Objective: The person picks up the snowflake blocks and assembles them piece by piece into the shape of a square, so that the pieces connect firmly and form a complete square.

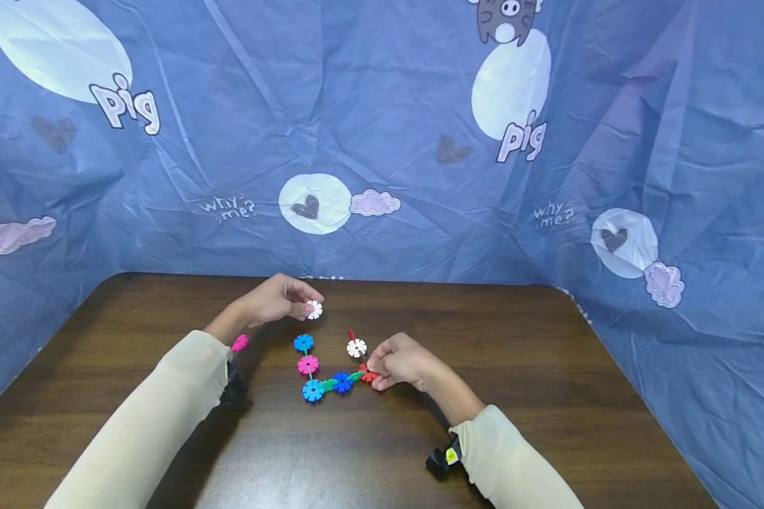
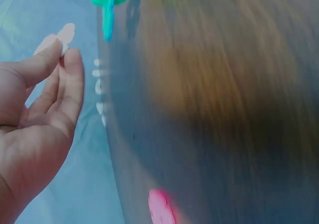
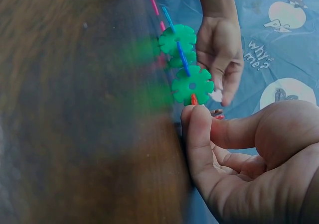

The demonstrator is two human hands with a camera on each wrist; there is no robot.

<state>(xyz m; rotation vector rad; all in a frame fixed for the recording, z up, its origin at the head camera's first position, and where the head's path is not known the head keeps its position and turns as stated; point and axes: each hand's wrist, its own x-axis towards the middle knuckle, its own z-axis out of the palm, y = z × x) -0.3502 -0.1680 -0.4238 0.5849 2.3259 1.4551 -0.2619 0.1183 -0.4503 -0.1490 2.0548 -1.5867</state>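
Observation:
Between its thumb and fingers my left hand (image 1: 280, 298) pinches a loose white snowflake disc (image 1: 315, 309), beyond the left end of a linked chain of notched plastic discs. A blue disc (image 1: 303, 343) tops that end, then come a pink disc (image 1: 308, 365) and a light blue disc (image 1: 313, 390) at the corner. From there green discs, standing on edge, and a dark blue disc (image 1: 342, 382) lead to a red disc (image 1: 367, 373), which my right hand (image 1: 402, 364) pinches. A second white disc (image 1: 356, 348) and another red piece (image 1: 351, 334) extend beyond it. The right wrist view shows green discs (image 3: 193, 86) near my fingertips.
A single pink disc (image 1: 240, 343) lies on the brown wooden table (image 1: 522, 339), beside my left wrist. Behind the table hangs a blue printed cloth (image 1: 382, 127), which also comes round both sides.

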